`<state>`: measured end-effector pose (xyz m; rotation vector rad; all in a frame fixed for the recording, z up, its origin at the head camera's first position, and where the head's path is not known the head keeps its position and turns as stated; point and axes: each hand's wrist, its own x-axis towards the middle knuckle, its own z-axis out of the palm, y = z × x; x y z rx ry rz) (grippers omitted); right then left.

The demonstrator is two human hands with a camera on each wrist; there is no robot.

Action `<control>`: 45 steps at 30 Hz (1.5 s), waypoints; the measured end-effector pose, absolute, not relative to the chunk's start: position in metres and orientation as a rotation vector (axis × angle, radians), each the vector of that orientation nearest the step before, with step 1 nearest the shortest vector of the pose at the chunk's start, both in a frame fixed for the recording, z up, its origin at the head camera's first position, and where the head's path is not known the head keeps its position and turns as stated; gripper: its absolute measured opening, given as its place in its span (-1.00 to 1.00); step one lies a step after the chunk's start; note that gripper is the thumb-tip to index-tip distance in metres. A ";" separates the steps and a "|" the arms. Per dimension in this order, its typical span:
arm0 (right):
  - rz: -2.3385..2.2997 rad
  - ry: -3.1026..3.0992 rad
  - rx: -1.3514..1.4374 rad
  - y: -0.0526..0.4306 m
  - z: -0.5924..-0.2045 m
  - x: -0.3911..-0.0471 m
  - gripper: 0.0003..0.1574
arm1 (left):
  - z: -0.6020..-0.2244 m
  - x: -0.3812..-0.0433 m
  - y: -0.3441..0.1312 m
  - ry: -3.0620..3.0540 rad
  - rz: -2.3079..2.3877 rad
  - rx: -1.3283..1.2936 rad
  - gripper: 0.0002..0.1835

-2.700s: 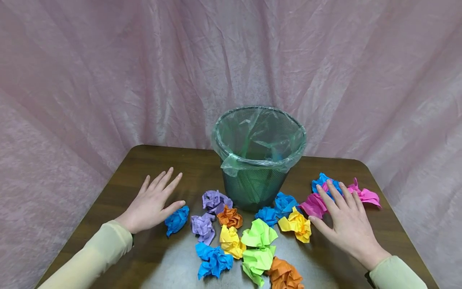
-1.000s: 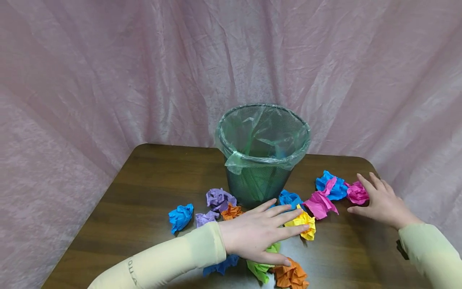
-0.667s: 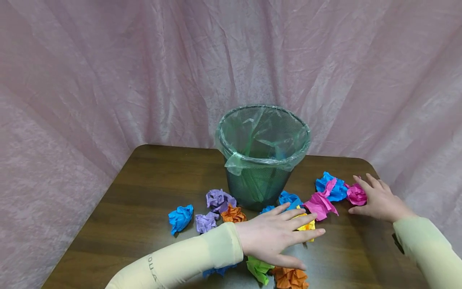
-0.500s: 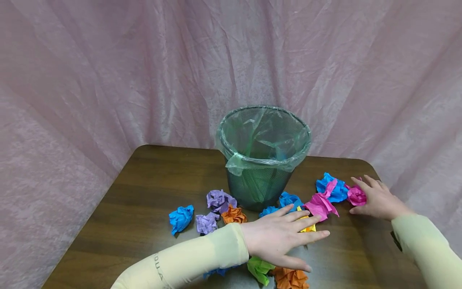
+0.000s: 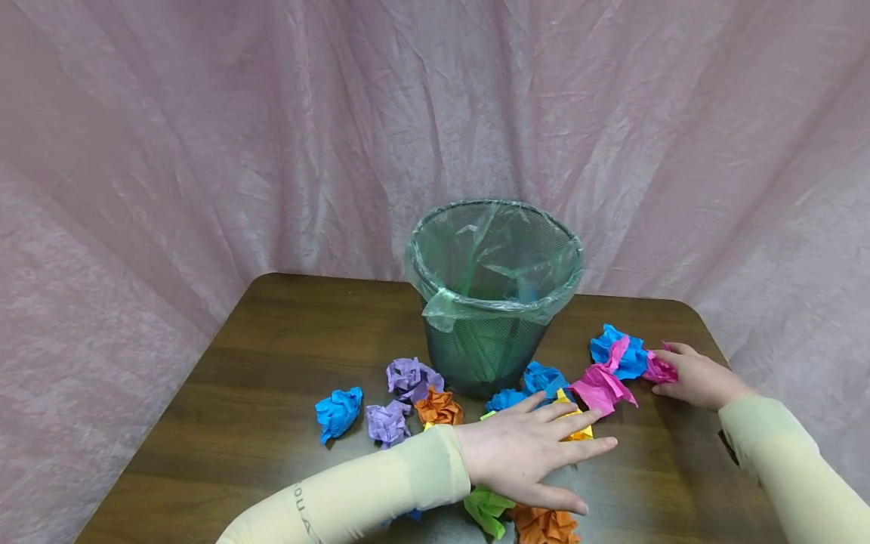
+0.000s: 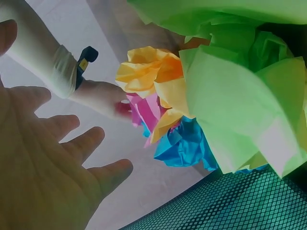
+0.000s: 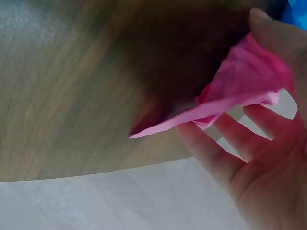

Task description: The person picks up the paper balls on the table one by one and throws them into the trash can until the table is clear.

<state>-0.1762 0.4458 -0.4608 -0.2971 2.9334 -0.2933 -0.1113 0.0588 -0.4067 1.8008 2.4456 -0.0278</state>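
At the right of the table my right hand [image 5: 703, 380] curls its fingers and thumb around a crumpled pink paper [image 7: 249, 72]. Against it lie a crumpled blue paper [image 5: 627, 357] and another pink paper [image 5: 603, 387]. My left hand [image 5: 530, 451], palm down with fingers spread, is over the middle of the pile and holds nothing. It partly covers a yellow paper [image 5: 579, 429] and a light green paper [image 5: 486, 508]. The left wrist view shows its fingers apart from the green paper [image 6: 235, 105]. An orange paper [image 5: 546, 524] lies below the left thumb.
A mesh wastebasket [image 5: 485, 347] with a clear green liner stands at the back middle. Purple papers [image 5: 389, 423], an orange paper [image 5: 439, 406] and blue papers [image 5: 544, 378] lie before it. One blue paper [image 5: 338, 414] sits farther left. A pink curtain [image 5: 340, 136] hangs behind the table.
My left hand has crossed from the left side to over the middle papers. My right hand has moved to the far-right pink paper, and its fingers have closed around it.
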 end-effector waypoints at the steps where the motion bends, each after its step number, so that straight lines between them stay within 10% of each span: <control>1: -0.280 2.937 -0.311 0.446 -0.462 -0.176 -0.05 | -0.407 -0.111 0.059 2.443 -0.027 1.794 -0.11; 20: -0.258 3.064 -0.390 0.442 -0.471 -0.174 -0.75 | -0.409 -0.110 0.060 2.413 0.007 1.784 -0.13; 45: -0.233 3.314 -0.459 0.457 -0.451 -0.161 -0.80 | -0.410 -0.114 0.058 2.384 0.001 1.796 -0.14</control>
